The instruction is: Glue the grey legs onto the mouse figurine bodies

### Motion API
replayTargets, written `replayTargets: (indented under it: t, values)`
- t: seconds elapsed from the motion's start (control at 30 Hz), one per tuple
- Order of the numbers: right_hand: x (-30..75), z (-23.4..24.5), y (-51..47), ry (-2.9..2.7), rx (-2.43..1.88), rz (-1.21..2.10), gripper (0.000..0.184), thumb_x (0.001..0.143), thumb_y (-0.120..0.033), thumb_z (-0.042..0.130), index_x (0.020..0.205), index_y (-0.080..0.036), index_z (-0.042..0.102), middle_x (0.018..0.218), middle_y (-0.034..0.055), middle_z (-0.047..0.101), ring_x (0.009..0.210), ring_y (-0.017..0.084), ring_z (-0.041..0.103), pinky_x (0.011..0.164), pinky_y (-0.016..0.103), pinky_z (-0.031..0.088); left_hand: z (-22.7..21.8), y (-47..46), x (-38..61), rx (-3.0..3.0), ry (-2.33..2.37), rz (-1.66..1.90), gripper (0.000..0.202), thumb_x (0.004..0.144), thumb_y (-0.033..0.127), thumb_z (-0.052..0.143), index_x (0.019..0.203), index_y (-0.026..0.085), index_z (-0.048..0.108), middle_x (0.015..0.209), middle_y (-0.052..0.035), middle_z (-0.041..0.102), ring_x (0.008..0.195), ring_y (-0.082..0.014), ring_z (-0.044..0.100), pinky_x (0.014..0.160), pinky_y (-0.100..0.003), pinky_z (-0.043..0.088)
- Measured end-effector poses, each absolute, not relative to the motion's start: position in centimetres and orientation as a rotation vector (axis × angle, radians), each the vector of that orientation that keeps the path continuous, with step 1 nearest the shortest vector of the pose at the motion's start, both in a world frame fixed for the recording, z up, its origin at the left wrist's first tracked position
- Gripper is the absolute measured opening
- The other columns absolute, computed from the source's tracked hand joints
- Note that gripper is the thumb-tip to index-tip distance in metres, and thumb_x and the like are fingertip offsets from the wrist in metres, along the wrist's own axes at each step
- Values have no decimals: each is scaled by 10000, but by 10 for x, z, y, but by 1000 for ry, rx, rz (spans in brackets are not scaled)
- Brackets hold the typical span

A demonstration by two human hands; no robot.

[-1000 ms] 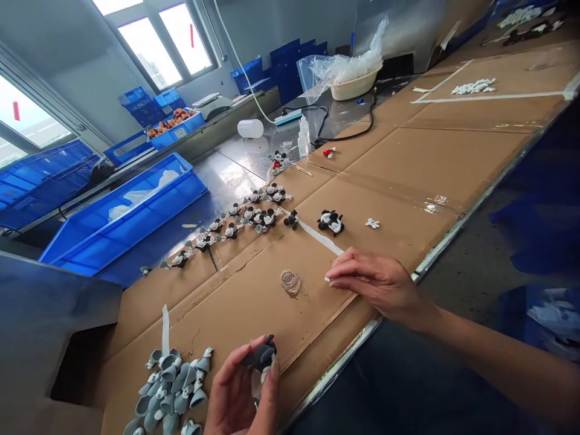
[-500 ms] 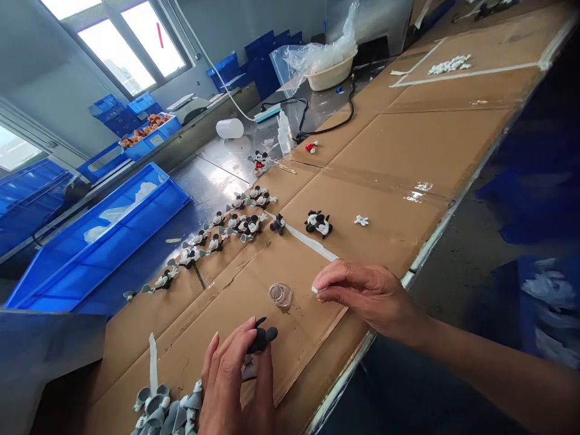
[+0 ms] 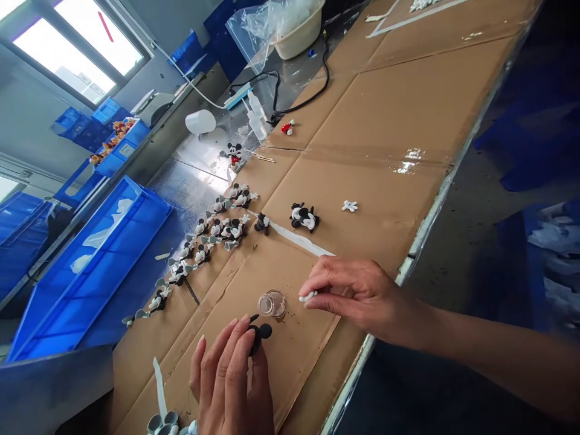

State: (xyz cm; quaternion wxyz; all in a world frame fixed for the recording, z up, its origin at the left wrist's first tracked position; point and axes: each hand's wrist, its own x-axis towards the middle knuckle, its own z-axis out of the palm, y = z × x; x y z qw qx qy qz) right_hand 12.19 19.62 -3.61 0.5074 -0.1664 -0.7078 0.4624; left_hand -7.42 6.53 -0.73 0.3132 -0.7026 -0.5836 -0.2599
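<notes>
Between the thumb and fingers of my left hand [image 3: 229, 374] is a black mouse figurine head [image 3: 259, 336] with round ears; its lower part is hidden. My right hand [image 3: 356, 296] pinches a small white piece [image 3: 308, 296], apart from the head. A small clear cup [image 3: 273, 304] stands on the cardboard between my hands. Farther off lie a few black-and-white mouse heads [image 3: 304, 217], a dark piece [image 3: 261, 223] and a white glove-shaped hand piece [image 3: 350, 206]. Several part-built mouse heads [image 3: 217, 228] with grey and white parts are lined up at the left.
Grey pieces [image 3: 165, 423] are heaped at the near left edge. A blue bin [image 3: 97, 260] stands left of the cardboard-covered table [image 3: 385, 115]. Farther back are a finished mouse figure [image 3: 234, 156], clear bottles [image 3: 257, 115], a black cable [image 3: 312, 99] and a cream basket [image 3: 301, 36].
The view has shifted and tilted slightly. My right hand still pinches the white piece, which now shows more between the fingertips. My left hand keeps hold of the black head.
</notes>
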Motion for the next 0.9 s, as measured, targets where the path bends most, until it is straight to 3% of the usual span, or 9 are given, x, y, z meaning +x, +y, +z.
replayTargets:
  t: [0.23, 0.5, 0.9]
  values:
    - [124, -32, 195, -1705, -461, 1168, 32, 917, -188, 730, 926, -170, 754, 803, 23, 683, 738, 127, 640, 688, 233, 518, -7, 66, -68, -1856, -1647, -722, 413, 719, -82, 784, 1059, 137, 698, 988, -164, 802, 989, -281, 754, 1030, -546, 511]
    - [124, -33, 195, -1659, -461, 1244, 36, 895, -173, 753, 883, -144, 736, 806, 32, 692, 746, 135, 622, 700, 251, 508, -3, 69, -75, -1949, -1571, -699, 392, 723, -72, 785, 1045, 135, 701, 991, -154, 797, 888, -241, 758, 1066, -506, 480]
    - [124, -33, 195, -1670, -436, 1209, 22, 903, -167, 747, 886, -174, 735, 816, 21, 706, 763, 130, 629, 718, 244, 518, -6, 72, -75, -1911, -1595, -723, 439, 729, -60, 782, 1086, 186, 714, 1003, -97, 803, 955, -242, 758, 1074, -516, 491]
